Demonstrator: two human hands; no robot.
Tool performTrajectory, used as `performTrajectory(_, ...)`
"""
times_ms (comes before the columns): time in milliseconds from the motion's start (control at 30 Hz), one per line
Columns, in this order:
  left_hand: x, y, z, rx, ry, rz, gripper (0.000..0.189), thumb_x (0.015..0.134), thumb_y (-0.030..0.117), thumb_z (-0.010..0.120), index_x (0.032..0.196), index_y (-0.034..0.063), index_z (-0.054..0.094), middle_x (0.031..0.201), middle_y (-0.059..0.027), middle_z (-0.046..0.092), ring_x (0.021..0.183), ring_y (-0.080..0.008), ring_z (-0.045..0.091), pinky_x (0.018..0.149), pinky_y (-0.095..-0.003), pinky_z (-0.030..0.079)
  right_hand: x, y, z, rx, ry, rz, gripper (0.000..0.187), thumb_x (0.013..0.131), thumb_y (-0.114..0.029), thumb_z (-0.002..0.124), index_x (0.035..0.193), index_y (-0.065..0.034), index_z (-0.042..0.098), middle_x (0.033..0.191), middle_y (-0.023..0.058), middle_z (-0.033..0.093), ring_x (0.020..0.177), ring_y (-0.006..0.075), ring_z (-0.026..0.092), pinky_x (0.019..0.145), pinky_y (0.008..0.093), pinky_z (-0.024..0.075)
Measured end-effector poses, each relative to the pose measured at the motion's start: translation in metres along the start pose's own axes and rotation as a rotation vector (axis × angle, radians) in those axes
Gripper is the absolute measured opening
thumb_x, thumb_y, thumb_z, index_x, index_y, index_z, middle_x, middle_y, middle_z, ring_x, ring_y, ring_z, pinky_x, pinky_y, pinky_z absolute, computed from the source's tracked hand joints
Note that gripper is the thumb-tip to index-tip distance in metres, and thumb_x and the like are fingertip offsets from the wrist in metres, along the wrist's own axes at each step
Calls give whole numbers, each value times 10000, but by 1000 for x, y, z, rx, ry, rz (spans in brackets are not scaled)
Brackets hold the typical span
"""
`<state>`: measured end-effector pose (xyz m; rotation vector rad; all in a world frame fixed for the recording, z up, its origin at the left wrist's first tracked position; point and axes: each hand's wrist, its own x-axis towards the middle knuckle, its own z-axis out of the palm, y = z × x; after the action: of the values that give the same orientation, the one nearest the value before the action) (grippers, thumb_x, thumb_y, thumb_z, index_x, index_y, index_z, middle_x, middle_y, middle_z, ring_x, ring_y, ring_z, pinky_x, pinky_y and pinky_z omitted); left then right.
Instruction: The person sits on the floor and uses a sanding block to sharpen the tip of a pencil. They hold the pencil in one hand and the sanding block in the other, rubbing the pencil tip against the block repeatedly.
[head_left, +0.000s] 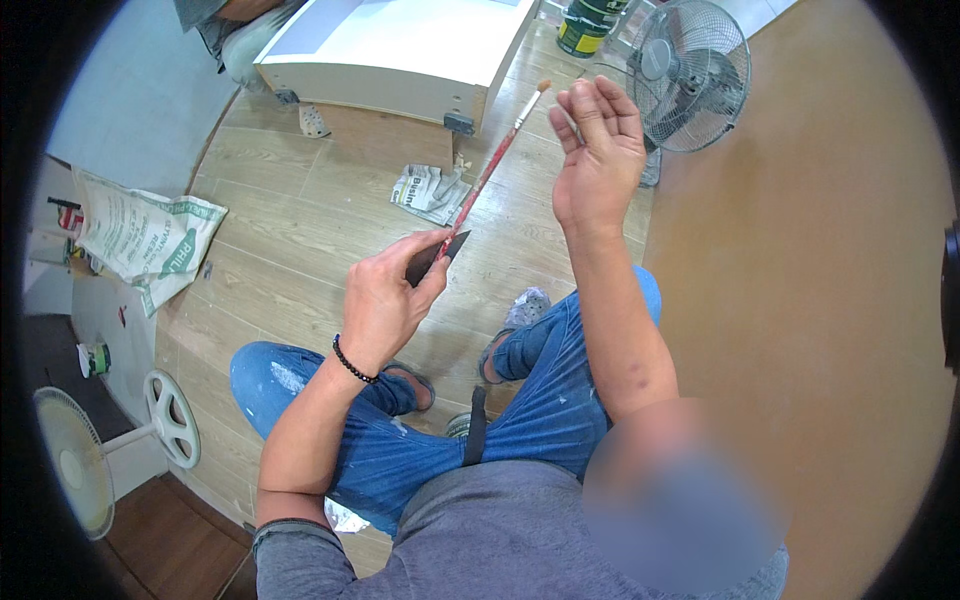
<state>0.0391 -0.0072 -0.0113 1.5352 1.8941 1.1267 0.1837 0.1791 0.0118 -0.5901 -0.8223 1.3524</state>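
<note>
My left hand (390, 292) holds a slim artist's paintbrush (484, 180) by the lower end of its paint-stained red handle. The tan bristle tip points up and away from me. A dark flat piece, possibly sandpaper (421, 266), is in the same grip behind the handle. To the right of the bristles, my right hand (600, 154) is raised palm towards me, its fingers slightly bent and apart. I see nothing held in it, and the thumb is mostly hidden. Below and beyond lies a crumpled sheet of newspaper (427, 191) on the wood-look floor.
Ahead, a white cabinet (367, 90) lies on dark pads above a brown board (390, 139). A wire-caged fan (686, 75) and green paint cans (585, 34) stand ahead right. A brown panel (795, 262) fills the right side. Left are a printed sack (150, 232) and a white fan (71, 465).
</note>
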Motion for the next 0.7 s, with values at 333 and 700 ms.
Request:
performTrajectory(333, 4, 4, -12, -136, -14, -133, 265, 964, 62, 720, 1223, 4, 718, 803, 16, 684, 694, -42, 568, 605, -233, 484, -18, 14, 9, -116, -244, 374, 283, 1082, -225, 581, 1294, -47, 636, 1157, 86, 742, 1019, 145, 678, 857, 293, 532)
performTrajectory(700, 4, -1, -12, -433, -123, -213, 276, 990, 78, 693, 1252, -6, 696, 901, 0, 717, 742, -49, 622, 614, -234, 510, -35, 7, 19, -236, -638, 403, 298, 971, -142, 751, 1201, 41, 698, 977, 109, 778, 952, 147, 729, 842, 294, 579)
